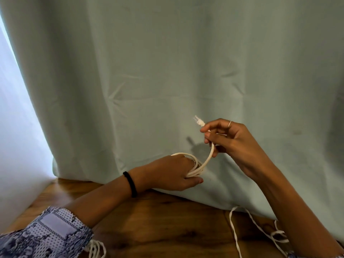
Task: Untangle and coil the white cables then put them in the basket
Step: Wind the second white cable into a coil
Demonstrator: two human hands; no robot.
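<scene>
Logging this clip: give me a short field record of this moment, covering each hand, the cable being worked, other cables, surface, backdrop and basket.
left hand: grips the coiled loops of a white cable
right hand: pinches the free end just below the connector, held raised
cable state: mostly coiled, one short arc runs between the hands
other cables: loose white cables lie on the surface at lower right, more at the bottom edge, left
surface: wooden table
backdrop: pale green cloth
left wrist: black band
basket: not in view
</scene>
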